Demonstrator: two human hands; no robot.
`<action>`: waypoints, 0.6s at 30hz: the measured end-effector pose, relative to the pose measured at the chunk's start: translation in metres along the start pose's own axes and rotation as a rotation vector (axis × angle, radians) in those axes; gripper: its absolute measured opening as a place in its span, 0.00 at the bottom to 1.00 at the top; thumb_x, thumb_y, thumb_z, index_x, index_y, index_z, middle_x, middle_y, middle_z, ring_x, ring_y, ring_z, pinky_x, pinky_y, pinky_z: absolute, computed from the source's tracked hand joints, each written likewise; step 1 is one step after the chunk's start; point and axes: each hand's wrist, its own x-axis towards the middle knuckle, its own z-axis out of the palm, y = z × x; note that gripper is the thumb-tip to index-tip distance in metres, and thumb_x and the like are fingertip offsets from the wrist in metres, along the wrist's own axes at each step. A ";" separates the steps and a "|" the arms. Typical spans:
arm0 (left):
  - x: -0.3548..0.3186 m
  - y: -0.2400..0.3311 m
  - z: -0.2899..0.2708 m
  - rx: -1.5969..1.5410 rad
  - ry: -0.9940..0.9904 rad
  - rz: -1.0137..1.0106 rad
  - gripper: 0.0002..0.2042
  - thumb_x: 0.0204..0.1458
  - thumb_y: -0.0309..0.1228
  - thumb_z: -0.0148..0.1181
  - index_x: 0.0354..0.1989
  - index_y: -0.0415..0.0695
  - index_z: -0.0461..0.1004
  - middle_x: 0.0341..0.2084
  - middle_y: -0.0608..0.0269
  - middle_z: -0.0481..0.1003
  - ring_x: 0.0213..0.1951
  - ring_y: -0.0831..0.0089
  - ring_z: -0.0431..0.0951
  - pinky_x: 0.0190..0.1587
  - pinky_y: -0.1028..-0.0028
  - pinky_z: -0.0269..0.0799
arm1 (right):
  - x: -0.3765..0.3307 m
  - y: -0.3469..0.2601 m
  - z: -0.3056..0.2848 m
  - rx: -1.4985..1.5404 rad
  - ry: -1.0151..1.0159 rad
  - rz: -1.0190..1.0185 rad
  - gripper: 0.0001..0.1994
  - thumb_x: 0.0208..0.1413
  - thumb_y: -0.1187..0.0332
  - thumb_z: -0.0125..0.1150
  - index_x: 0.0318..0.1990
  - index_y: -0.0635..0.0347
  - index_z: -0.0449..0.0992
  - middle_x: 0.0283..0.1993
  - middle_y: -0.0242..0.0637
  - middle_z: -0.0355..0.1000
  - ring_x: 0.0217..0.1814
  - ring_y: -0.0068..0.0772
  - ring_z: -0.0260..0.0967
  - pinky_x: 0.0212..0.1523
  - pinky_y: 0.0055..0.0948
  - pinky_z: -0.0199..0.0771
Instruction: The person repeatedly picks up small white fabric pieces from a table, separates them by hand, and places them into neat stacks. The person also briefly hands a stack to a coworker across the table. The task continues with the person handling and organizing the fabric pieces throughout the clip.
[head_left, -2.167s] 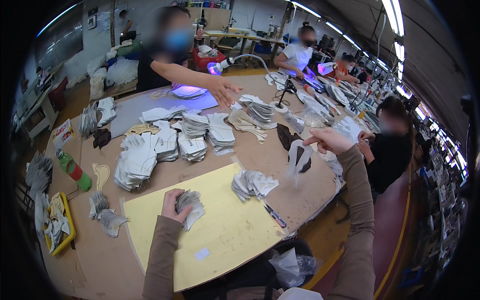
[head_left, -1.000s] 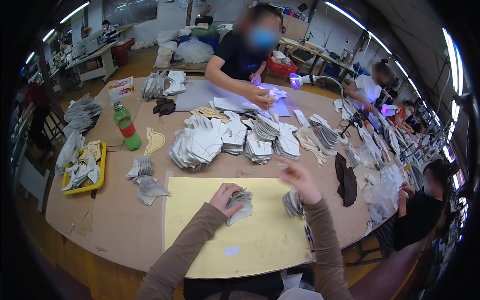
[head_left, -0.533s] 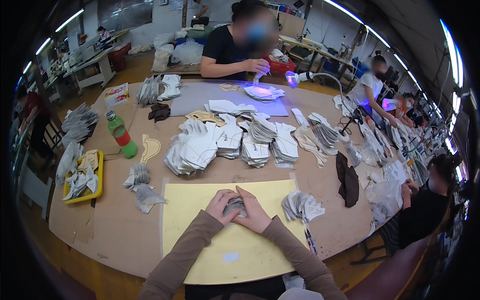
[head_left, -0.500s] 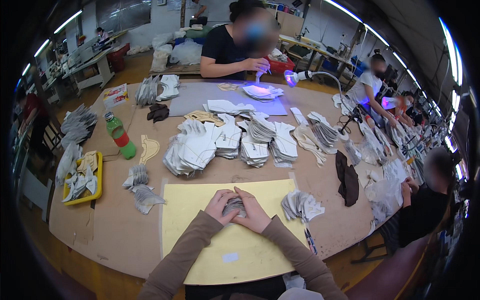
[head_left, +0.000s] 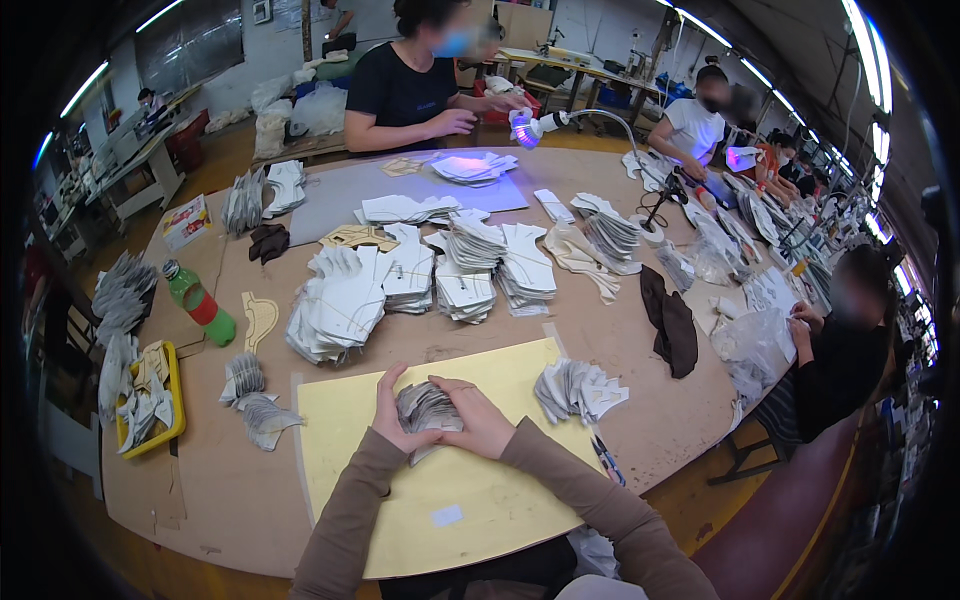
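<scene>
My left hand (head_left: 392, 420) and my right hand (head_left: 482, 422) cup a stack of grey cut pieces (head_left: 428, 408), thin and apparently fabric, from both sides. The stack stands fanned between my palms, its layered edges showing, with my thumbs meeting at its near side. Beneath it lies a yellow sheet (head_left: 520, 510) with a small pale label (head_left: 447, 515). Right of my right hand sits another fanned stack of white and grey pieces (head_left: 578, 392). More grey pieces (head_left: 265, 420) lie left of the sheet.
White stacks of cut pieces (head_left: 340, 300) stand beyond the sheet. Left are a green bottle (head_left: 200, 305) and a yellow tray (head_left: 178, 400). Dark cloth (head_left: 668, 325) and pens (head_left: 606, 460) lie right. Across the table, a person (head_left: 405, 100) stands by a purple-lit lamp (head_left: 525, 130).
My fingers have spread apart at the far side, exposing more of the stack. The view has shifted to the right. The person across has lowered one hand and reaches toward the lamp.
</scene>
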 end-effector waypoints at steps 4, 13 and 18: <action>0.004 -0.001 -0.003 -0.081 -0.006 -0.114 0.51 0.28 0.26 0.76 0.64 0.38 0.49 0.62 0.48 0.54 0.64 0.63 0.55 0.61 0.67 0.61 | -0.002 -0.006 -0.004 0.026 -0.022 0.064 0.40 0.45 0.65 0.69 0.64 0.66 0.53 0.62 0.49 0.58 0.65 0.46 0.54 0.64 0.35 0.55; 0.001 0.013 -0.008 -0.103 -0.135 -0.281 0.39 0.36 0.24 0.73 0.59 0.37 0.60 0.51 0.55 0.70 0.52 0.70 0.71 0.57 0.72 0.66 | 0.000 -0.004 0.005 0.286 0.010 0.063 0.43 0.43 0.69 0.68 0.67 0.62 0.50 0.57 0.49 0.61 0.61 0.47 0.57 0.62 0.35 0.58; -0.003 0.028 0.005 0.034 -0.128 -0.259 0.32 0.39 0.28 0.72 0.55 0.39 0.63 0.45 0.58 0.72 0.48 0.72 0.72 0.54 0.73 0.68 | -0.002 -0.002 0.007 0.117 0.037 0.033 0.47 0.44 0.69 0.68 0.68 0.62 0.43 0.57 0.53 0.59 0.61 0.50 0.57 0.63 0.37 0.57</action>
